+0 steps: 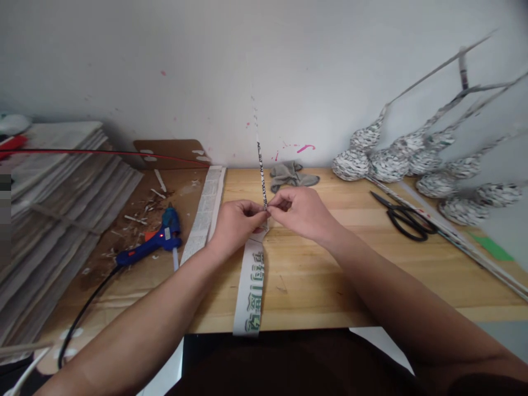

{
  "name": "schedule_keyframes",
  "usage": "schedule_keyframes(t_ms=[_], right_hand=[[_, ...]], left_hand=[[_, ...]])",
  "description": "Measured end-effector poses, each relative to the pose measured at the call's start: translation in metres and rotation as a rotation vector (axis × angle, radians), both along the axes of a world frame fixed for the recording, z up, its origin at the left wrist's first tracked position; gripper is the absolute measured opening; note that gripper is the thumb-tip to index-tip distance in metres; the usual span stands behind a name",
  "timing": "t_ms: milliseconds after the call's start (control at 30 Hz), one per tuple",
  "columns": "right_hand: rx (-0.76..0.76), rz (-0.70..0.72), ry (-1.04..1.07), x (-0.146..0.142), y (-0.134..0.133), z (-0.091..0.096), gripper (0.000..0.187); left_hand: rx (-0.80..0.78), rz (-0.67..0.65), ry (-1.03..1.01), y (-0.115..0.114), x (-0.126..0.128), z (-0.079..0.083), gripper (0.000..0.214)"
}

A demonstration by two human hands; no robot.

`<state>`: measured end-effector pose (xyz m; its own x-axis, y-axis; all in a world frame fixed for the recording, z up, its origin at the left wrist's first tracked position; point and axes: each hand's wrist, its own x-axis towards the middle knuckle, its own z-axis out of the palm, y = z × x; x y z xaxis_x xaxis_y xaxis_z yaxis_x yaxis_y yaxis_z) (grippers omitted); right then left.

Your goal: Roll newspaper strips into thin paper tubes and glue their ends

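Paper strip (pixel 249 297), one, white with large green printed characters, lying lengthwise on the wooden bench (pixel 322 291), near end at the front edge, far end between the person's two hands. Paper tube (pixel 263 176), slender, speckled black and white, rising from the fingertips at that far end and leaning slightly left; its upper tip pale and hard to make out against the wall (pixel 231 66). Left hand (pixel 235 225): thumb and fingers closed in a pinch on the strip where it meets the tube. Right hand (pixel 303 212): fingers likewise pinched at the tube's base, tips just beside those of the left. Beyond the right hand, a crumpled grey glove or cloth (pixel 291 176). Left of the hands, newspaper strips (pixel 204 212), laid together; next, a blue glue gun (pixel 154 241) with a black cord, on brown cardboard (pixel 132 217) strewn with scraps; farther left, a tall newspaper stack (pixel 61 203). To the right, black-handled scissors (pixel 406 220), touching a bundle of long paper rods (pixel 466 242); behind, a group of woven paper gourds (pixel 390 165), several with long stems.
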<state>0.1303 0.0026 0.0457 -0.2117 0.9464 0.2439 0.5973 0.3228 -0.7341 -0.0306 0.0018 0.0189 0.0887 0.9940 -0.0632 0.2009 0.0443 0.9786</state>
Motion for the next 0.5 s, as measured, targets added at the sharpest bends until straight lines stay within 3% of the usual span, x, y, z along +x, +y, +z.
schedule_keyframes(t_ms=[300, 500], right_hand=[[-0.045, -0.115, -0.135, -0.006, -0.001, -0.005, 0.005], [0.024, -0.216, -0.287, -0.017, -0.001, -0.013, 0.004]], left_hand=[[0.326, -0.041, 0.536, -0.006, 0.0, 0.002, 0.015], [0.478, -0.058, 0.735, -0.011, 0.003, 0.001, 0.021]])
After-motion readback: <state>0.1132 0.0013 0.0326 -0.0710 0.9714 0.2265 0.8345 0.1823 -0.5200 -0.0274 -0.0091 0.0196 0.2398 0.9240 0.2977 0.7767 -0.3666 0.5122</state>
